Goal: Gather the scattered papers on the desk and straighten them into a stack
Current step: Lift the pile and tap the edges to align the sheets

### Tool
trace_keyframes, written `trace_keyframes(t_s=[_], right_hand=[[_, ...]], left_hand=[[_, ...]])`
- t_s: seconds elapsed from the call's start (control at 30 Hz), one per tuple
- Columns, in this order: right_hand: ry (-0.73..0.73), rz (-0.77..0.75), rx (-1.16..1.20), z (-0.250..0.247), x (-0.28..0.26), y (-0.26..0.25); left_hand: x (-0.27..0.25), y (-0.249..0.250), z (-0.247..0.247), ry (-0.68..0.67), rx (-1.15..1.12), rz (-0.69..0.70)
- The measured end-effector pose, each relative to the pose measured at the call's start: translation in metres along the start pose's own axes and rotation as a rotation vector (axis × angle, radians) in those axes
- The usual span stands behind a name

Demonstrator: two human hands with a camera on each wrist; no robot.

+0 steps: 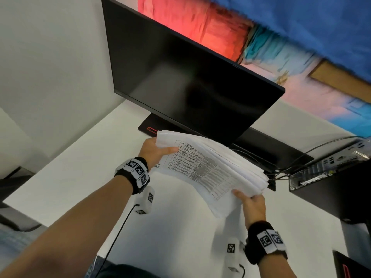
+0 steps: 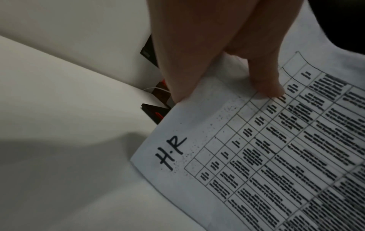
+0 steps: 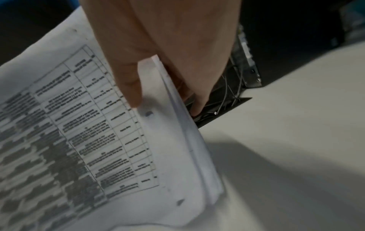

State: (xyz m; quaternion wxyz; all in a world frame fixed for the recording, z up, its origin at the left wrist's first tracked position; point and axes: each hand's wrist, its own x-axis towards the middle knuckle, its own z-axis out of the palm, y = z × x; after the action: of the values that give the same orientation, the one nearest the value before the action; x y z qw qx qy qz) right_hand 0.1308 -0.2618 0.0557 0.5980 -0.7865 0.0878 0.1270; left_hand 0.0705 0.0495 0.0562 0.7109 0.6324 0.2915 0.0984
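A thick bundle of white papers (image 1: 210,169) hangs in the air above the white desk (image 1: 80,177), its sheets fanned unevenly. The top sheet (image 2: 256,156) bears a printed table and a handwritten "H.R". My left hand (image 1: 154,151) grips the bundle's far left corner, thumb (image 2: 266,84) on top and fingers hidden beneath. My right hand (image 1: 251,203) grips the near right edge of the papers (image 3: 98,140), thumb (image 3: 128,87) on top and fingers under the sheets.
A dark monitor (image 1: 190,81) stands on its stand base (image 1: 148,127) just behind the papers. A black computer case (image 1: 331,177) with cables (image 1: 301,155) sits to the right by a cable cut-out (image 3: 223,112) in the desk. A white partition wall (image 1: 50,67) closes the left side.
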Motion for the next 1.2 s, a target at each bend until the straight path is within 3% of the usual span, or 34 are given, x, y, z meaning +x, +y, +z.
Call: trace_keyframes(t_s=[0.2, 0.37, 0.7, 0.9, 1.1, 1.2], right_hand=[[0.093, -0.130, 0.145, -0.007, -0.003, -0.022], [0.071, 0.032, 0.050, 0.007, 0.003, -0.005], [0.065, -0.117, 0.201, 0.003, -0.002, -0.013], [0.109, 0.055, 0.430, 0.007, -0.001, -0.034], [0.214, -0.003, 0.378, 0.008, 0.009, -0.035], [0.167, 0.022, 0.421, 0.005, 0.006, -0.034]], left_hand=[[-0.016, 0.010, -0.009, 0.048, -0.138, 0.117], [-0.012, -0.005, -0.002, -0.002, 0.017, 0.075], [-0.009, 0.011, 0.012, 0.173, -0.179, 0.148], [0.006, 0.026, 0.019, 0.251, -0.128, 0.089], [0.012, 0.030, 0.015, 0.231, -0.072, 0.100], [0.010, 0.033, 0.013, 0.186, -0.116, 0.082]])
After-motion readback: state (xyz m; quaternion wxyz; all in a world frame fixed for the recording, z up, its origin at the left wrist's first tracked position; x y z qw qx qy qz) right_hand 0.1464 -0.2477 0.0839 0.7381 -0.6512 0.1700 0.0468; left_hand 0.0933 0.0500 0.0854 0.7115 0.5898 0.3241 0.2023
